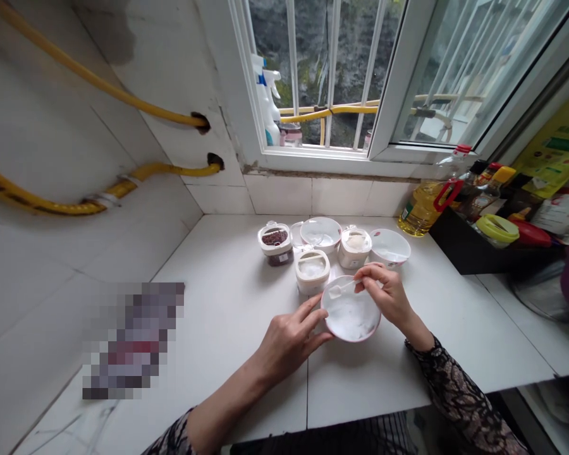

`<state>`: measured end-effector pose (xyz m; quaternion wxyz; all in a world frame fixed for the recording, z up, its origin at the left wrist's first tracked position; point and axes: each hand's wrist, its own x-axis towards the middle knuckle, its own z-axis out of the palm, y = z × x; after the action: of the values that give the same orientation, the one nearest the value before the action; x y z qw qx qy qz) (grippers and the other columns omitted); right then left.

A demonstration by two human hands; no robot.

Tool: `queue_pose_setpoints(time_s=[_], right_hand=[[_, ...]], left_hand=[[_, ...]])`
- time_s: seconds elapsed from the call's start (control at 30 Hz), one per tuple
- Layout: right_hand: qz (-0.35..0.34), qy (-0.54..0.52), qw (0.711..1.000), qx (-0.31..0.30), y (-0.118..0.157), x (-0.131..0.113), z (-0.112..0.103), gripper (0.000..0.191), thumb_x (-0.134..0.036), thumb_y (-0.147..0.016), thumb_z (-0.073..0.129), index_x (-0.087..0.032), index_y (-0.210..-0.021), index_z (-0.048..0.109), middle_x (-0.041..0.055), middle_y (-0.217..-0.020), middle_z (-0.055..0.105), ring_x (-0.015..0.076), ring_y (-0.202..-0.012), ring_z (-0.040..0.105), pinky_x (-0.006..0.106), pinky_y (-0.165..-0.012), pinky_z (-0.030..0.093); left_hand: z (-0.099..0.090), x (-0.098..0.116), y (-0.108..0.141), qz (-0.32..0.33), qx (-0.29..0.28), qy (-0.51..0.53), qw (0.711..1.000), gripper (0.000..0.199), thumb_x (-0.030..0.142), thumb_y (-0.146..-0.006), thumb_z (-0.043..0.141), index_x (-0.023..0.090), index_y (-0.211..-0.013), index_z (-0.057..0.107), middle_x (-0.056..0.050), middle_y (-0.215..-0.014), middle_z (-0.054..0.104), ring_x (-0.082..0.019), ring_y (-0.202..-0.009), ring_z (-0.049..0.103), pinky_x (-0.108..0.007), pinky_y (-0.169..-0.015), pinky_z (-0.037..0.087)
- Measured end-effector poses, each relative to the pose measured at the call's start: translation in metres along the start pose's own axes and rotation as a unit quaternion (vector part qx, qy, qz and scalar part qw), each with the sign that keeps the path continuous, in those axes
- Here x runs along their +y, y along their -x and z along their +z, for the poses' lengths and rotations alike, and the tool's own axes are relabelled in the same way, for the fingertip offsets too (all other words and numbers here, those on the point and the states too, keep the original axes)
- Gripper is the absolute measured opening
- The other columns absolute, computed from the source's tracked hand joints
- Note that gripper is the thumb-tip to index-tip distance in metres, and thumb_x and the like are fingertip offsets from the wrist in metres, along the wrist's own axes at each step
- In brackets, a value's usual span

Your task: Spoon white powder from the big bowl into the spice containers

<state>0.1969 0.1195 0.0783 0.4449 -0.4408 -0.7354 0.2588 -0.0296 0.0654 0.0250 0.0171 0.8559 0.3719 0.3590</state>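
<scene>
My left hand grips the left rim of a white bowl with a pink edge, thumb and fingers around its side. White powder lies in the bowl. Over its upper part, my right hand pinches the handle of a small white spoon. Just behind the bowl stand a lidded jar of white grains and another jar with pale contents. A jar of dark red pieces is farther left. Two more white bowls, one at the back and one at right, stand behind.
An oil bottle with a red handle stands at the back right, beside a black rack of condiment bottles. A metal pot is at the far right. A blurred-out item lies on the left counter. Yellow hoses run along the left wall.
</scene>
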Motion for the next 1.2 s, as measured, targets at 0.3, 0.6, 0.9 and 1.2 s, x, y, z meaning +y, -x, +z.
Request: queue_pose_setpoints(time_s=[0.3, 0.6, 0.9, 1.2], right_hand=[[-0.118, 0.139, 0.981, -0.071, -0.0009, 0.0046, 0.0006, 0.020, -0.011, -0.082, 0.046, -0.022, -0.080, 0.064, -0.0014, -0.063, 0.068, 0.0166, -0.057, 0.058, 0.045, -0.095, 0.039], [-0.089, 0.102, 0.982, -0.129, 0.0022, 0.0052, 0.0050, 0.022, -0.010, -0.080, 0.046, -0.023, -0.078, 0.063, -0.0019, -0.062, 0.068, 0.0168, -0.057, 0.056, 0.044, -0.096, 0.039], [-0.076, 0.045, 0.984, -0.152, 0.0015, 0.0033, 0.0005, 0.022, -0.011, -0.080, 0.046, -0.025, -0.076, 0.063, -0.0037, -0.059, 0.067, 0.0164, -0.056, 0.056, 0.047, -0.101, 0.037], [0.000, -0.010, 0.991, -0.135, 0.0033, -0.0015, 0.0065, 0.025, -0.012, -0.077, 0.048, -0.025, -0.071, 0.068, 0.0003, -0.057, 0.071, 0.0243, -0.084, 0.059, 0.044, -0.094, 0.043]], left_hand=[[-0.0001, 0.0011, -0.0013, 0.003, 0.003, 0.001, 1.000, 0.028, 0.040, -0.099, 0.047, 0.015, -0.103, 0.060, -0.018, -0.123, 0.066, -0.017, -0.070, 0.072, -0.027, -0.053, 0.057], [0.0004, 0.0003, 0.0003, -0.007, -0.001, -0.002, 1.000, 0.026, 0.038, -0.097, 0.051, 0.016, -0.105, 0.062, -0.017, -0.123, 0.066, -0.017, -0.073, 0.073, -0.025, -0.057, 0.058], [0.0007, -0.0002, 0.0009, -0.004, -0.002, -0.001, 1.000, 0.025, 0.038, -0.097, 0.052, 0.016, -0.103, 0.063, -0.017, -0.123, 0.066, -0.017, -0.073, 0.073, -0.025, -0.056, 0.058], [0.0005, -0.0002, 0.0014, -0.008, -0.003, 0.003, 1.000, 0.024, 0.037, -0.096, 0.054, 0.017, -0.105, 0.063, -0.016, -0.124, 0.066, -0.017, -0.076, 0.073, -0.025, -0.057, 0.058]])
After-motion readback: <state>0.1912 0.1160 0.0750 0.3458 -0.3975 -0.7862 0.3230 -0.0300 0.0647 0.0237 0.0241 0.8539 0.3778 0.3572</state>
